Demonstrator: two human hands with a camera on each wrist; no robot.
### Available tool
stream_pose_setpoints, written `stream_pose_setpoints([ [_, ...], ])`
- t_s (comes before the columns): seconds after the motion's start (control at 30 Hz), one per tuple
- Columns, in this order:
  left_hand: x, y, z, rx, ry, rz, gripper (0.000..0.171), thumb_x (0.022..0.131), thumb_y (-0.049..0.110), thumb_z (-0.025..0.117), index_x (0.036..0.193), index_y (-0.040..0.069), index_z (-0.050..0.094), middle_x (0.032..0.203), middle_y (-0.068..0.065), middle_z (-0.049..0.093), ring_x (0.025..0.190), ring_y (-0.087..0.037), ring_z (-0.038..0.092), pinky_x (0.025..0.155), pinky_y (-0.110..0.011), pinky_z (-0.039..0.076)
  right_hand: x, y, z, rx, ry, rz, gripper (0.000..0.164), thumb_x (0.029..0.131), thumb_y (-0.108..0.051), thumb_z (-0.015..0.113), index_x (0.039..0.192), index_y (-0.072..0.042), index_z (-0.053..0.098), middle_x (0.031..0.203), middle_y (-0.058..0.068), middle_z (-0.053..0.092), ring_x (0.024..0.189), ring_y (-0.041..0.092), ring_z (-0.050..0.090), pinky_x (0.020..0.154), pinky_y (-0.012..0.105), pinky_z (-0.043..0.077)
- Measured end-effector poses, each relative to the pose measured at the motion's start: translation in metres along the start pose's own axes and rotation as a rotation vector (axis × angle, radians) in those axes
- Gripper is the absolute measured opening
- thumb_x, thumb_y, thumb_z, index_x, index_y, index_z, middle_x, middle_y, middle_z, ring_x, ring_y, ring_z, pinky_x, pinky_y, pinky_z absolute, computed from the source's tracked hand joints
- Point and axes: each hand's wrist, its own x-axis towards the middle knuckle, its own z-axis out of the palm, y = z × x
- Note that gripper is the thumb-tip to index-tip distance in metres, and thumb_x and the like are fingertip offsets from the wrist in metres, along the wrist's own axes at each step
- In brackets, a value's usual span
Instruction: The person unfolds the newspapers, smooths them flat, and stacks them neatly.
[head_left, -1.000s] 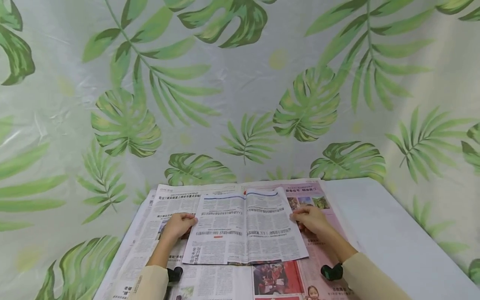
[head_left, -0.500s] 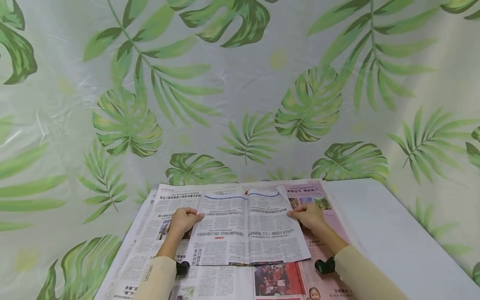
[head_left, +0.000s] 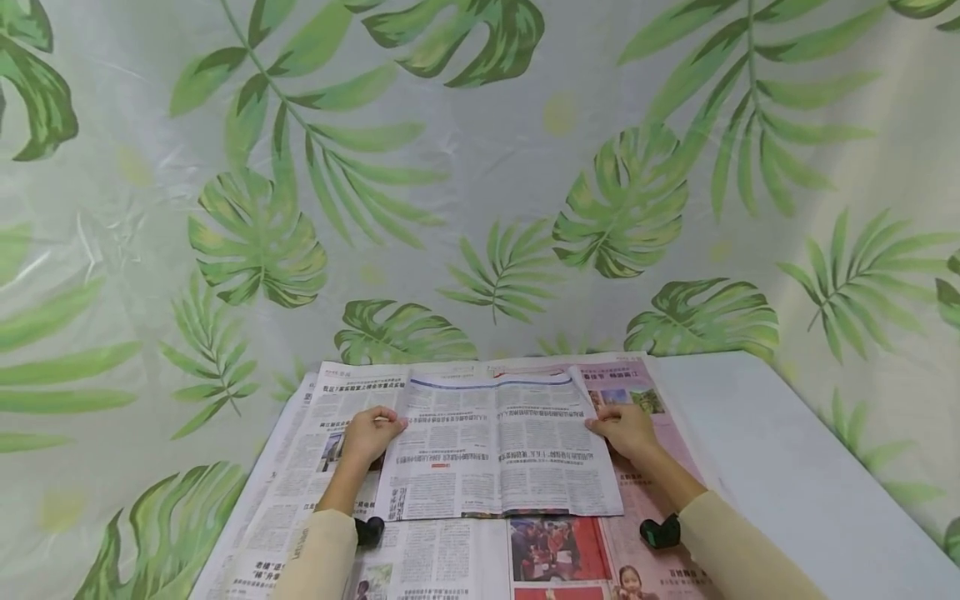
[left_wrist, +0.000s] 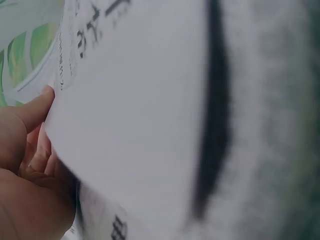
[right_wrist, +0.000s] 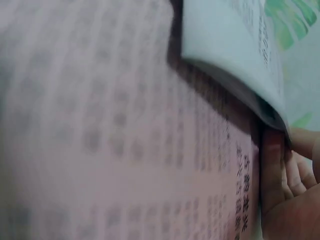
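Observation:
A smaller folded newspaper sheet (head_left: 457,450) with a crease down its middle is held between two hands, its print upside down in the head view. My left hand (head_left: 372,435) pinches its left edge, thumb on top and fingers beneath. On the opposite edge, my right hand (head_left: 628,432) pinches it the same way. In the left wrist view the thumb of the left hand (left_wrist: 25,135) lies on the white margin of the paper (left_wrist: 130,115). The right wrist view has the right hand (right_wrist: 295,180) gripping the curved paper edge (right_wrist: 235,55), with a shadow below it.
Larger newspapers (head_left: 300,475) are spread under the sheet, including a pink page (head_left: 660,458) with photos at right. They lie on a white table (head_left: 765,450) that extends to the right. A leaf-patterned curtain (head_left: 480,183) hangs behind the table.
The left hand has moved right with the sheet's left edge, and its grip is further onto the paper. The right hand has shifted only slightly. The sheet's near edge appears a little further away.

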Motion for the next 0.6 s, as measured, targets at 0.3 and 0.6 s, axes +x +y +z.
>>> stream_pose_setpoints([
  [0.3, 0.009, -0.002, -0.001, -0.099, -0.028, -0.05, 0.046, 0.096, 0.038, 0.074, 0.132, 0.008, 0.07, 0.133, -0.017, 0.068, 0.116, -0.034, 0.065, 0.1, -0.05, 0.052, 0.001, 0.0, -0.008, -0.011, 0.028, -0.07, 0.022, 0.095, -0.023, 0.076, 0.103, -0.003, 0.074, 0.099, 0.013, 0.077, 0.085, 0.022, 0.07, 0.069, 0.03, 0.053],
  [0.6, 0.013, 0.0, 0.002, -0.055, -0.014, -0.018, 0.041, 0.097, 0.036, 0.073, 0.129, 0.011, 0.072, 0.129, -0.014, 0.071, 0.117, -0.032, 0.066, 0.101, -0.051, 0.051, 0.01, 0.003, -0.013, 0.023, 0.035, -0.099, 0.022, 0.1, -0.016, 0.069, 0.113, 0.001, 0.071, 0.099, 0.016, 0.074, 0.081, 0.019, 0.069, 0.064, 0.028, 0.054],
])
